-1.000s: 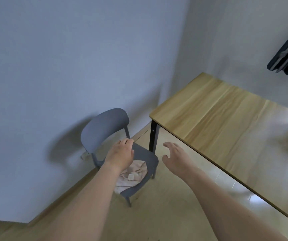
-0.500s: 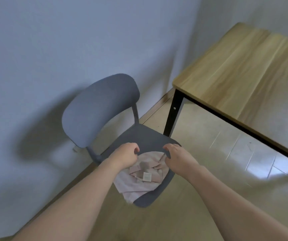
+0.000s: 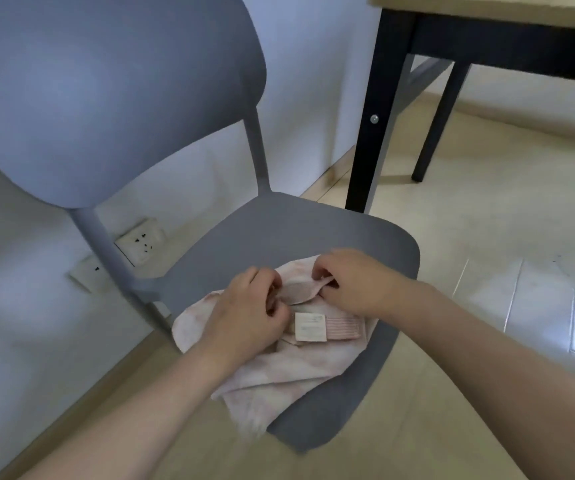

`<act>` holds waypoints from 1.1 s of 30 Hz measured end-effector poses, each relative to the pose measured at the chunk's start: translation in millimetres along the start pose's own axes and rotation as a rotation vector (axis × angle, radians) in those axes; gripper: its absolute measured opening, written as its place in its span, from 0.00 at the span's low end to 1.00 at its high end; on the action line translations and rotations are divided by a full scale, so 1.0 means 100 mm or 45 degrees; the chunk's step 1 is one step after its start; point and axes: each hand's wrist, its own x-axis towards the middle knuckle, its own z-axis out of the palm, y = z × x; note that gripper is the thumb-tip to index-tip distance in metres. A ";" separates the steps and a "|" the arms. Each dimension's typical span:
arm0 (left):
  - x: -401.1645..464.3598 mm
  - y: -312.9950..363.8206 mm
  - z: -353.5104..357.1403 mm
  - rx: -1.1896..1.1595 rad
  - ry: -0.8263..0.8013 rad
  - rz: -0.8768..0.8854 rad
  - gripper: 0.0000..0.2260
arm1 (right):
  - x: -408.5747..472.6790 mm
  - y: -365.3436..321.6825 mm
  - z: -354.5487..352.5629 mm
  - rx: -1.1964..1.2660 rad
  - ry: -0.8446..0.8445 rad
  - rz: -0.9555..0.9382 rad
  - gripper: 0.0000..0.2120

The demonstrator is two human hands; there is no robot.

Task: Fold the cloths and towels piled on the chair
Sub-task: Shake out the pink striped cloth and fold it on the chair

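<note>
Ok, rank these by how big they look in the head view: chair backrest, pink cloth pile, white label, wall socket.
1. chair backrest, though nearness to the camera enlarges it
2. pink cloth pile
3. wall socket
4. white label, close to the socket in apparent size

A plain home room: grey chair [image 3: 279, 237], wooden table [image 3: 487, 15], wall sockets [image 3: 139, 242], tiled floor [image 3: 504, 237]

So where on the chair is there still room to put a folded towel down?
The bare patch of the chair seat lies behind the pink cloths, toward the backrest, and along the right edge by the table leg. The front middle is crowded: the cloths lie there, with the left hand and right hand gripping them.
</note>
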 end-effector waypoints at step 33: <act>-1.17 1.76 -4.29 -0.016 0.061 0.264 0.08 | -2.88 -2.62 -2.89 -0.712 0.955 0.708 0.06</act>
